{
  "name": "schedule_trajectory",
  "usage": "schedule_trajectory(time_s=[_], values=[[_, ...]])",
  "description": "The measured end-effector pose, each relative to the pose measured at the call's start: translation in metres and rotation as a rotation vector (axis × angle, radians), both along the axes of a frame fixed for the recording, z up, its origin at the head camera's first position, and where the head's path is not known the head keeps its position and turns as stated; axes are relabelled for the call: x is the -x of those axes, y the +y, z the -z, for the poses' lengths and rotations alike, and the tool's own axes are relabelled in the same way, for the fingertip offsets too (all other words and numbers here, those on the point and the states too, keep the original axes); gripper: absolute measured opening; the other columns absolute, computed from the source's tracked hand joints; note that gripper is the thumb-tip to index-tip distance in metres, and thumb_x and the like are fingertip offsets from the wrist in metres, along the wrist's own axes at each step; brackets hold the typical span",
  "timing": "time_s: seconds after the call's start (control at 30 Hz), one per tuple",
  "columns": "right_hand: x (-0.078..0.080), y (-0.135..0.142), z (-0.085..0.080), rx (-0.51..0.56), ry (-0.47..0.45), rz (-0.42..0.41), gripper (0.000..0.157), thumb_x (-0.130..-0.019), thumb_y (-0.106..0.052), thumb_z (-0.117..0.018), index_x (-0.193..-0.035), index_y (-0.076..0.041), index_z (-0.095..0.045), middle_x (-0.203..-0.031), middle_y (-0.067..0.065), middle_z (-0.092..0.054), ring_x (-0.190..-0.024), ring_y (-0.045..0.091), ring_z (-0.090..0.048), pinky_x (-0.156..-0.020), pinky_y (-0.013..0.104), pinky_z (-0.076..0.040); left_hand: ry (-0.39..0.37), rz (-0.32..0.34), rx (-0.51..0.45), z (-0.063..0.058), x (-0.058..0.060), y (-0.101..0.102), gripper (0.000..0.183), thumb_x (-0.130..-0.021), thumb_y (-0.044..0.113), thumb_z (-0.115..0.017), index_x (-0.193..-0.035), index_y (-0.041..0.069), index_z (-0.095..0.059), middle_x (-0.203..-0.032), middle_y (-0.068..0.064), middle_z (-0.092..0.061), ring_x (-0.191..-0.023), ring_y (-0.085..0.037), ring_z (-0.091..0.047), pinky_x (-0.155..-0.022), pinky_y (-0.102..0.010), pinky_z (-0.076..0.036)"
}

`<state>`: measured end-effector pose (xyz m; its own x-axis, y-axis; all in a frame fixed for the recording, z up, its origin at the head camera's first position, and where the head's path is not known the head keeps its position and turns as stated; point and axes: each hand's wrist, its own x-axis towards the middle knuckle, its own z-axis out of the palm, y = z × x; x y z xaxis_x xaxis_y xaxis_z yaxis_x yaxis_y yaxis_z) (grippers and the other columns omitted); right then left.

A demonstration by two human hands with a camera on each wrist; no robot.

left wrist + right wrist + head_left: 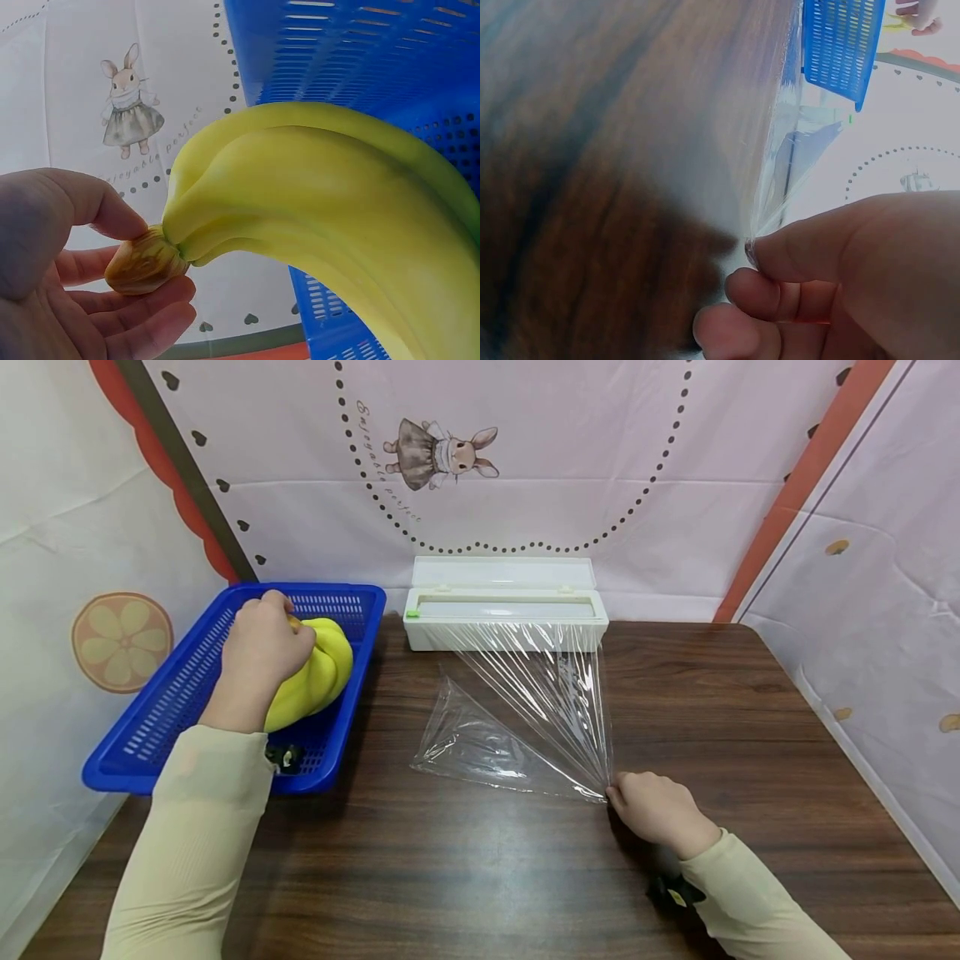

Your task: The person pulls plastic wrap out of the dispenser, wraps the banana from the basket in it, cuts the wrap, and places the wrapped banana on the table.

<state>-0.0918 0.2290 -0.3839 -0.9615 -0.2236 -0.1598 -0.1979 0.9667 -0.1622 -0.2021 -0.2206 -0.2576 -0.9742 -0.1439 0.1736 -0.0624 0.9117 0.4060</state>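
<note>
My left hand [262,639] grips a bunch of yellow bananas [318,672] by its brown stem [146,262], over the blue basket [352,727]. In the left wrist view the thumb and fingers close round that stem and the bananas [315,180] hang away to the right. My right hand [660,810] pinches a corner of clear plastic wrap [540,702] between thumb and fingers. The wrap runs in creased folds from a white dispenser box [506,635] at the back of the table, its lid [502,572] raised. A loose flap of wrap spreads to the left.
The brown wooden table [480,877] carries the basket at left and the dispenser at the back. A printed cloth [570,435] with a rabbit stands behind, and cloth also rises at both sides. The dispenser has a small green piece [412,613] at its left end.
</note>
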Motion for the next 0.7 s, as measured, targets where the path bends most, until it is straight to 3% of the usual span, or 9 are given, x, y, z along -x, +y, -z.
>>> schedule_trajectory(time_s=[0.7], values=[[0.0001,0.0001,0.0002,0.002,-0.008,0.002,0.028,-0.093,-0.022,-0.053,-0.066,-0.015,-0.049,-0.067,0.007,-0.061,-0.058,0.024,-0.059,-0.047,0.04,-0.04,0.098,-0.036,-0.058,-0.0094,-0.0064,0.0099,0.045,-0.09,0.021,-0.047,-0.126,-0.005,-0.046,-0.117,-0.028,-0.049,-0.104,-0.041,-0.045,-0.09,-0.058,-0.042]])
